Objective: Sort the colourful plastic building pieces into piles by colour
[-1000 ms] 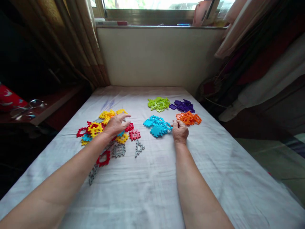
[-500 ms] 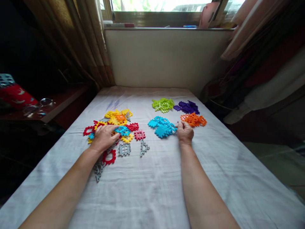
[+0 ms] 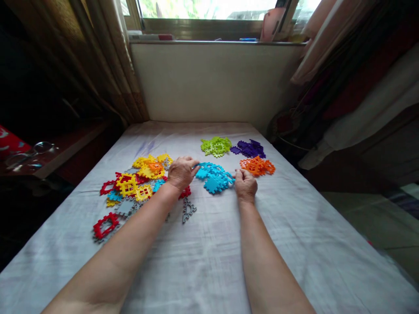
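Note:
My left hand [image 3: 181,173] is closed at the left edge of a pile of flat blue interlocking building pieces [image 3: 216,178]. Its thumb and fingers pinch a blue piece, mostly hidden by the fingers. At the pile's right edge, my right hand [image 3: 246,185] is curled closed, its fingertips on the end of a blue piece. Left of my left hand lies a mixed heap with yellow pieces [image 3: 127,185], a red frame piece [image 3: 106,225] and grey ones. My left forearm covers part of that heap. A grey triangular piece [image 3: 188,210] lies between my forearms.
Behind the blue pile lies a lime green pile [image 3: 216,147], with a purple pile [image 3: 250,148] to its right. An orange pile [image 3: 257,165] sits just beyond my right hand. A sheet [image 3: 209,261] covers the surface. Glasses [image 3: 42,148] rest on a side table at left.
My left hand has moved right, from the mixed heap to the blue pile, pinching a blue piece. My right hand stays at the blue pile's edge. The view has shifted slightly right.

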`<state>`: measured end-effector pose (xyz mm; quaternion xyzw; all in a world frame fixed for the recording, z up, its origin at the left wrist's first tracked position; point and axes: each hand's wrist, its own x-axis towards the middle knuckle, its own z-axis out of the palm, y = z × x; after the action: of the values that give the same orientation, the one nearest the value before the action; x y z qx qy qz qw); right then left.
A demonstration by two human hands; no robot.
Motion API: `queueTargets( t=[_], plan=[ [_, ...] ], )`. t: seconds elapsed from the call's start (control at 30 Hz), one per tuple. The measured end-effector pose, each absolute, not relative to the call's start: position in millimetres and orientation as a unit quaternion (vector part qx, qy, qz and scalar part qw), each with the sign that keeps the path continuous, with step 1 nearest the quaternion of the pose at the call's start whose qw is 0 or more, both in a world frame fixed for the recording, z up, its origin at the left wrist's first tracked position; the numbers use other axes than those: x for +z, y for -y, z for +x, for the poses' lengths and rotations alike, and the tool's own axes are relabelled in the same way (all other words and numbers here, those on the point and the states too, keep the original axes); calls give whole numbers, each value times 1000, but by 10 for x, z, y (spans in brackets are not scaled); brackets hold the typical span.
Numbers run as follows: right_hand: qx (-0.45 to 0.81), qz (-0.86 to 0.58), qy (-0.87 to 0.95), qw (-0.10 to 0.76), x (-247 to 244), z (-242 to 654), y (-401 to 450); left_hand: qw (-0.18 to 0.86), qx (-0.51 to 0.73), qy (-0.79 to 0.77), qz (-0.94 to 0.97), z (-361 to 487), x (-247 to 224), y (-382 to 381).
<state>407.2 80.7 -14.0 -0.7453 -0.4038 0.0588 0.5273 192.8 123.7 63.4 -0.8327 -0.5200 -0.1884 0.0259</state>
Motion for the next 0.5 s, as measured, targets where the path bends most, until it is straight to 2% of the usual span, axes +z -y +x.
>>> queueTargets(
  t=[0.13, 0.27, 0.37, 0.5],
  plan=[
    [58, -749, 406, 521, -138, 4065, -809, 23, -168, 509, -844, 2271, 566, -1247],
    [57, -747, 409, 521, -141, 4068, -808, -38, -162, 463, -871, 2343, 471, -1160],
    [53, -747, 410, 521, -152, 4077, -812, -55, -196, 449, -870, 2157, 411, -1099],
    [56, -752, 407, 516, -156, 4086, -821, -10, -192, 483, -854, 1616, 388, -1001]
  ],
)
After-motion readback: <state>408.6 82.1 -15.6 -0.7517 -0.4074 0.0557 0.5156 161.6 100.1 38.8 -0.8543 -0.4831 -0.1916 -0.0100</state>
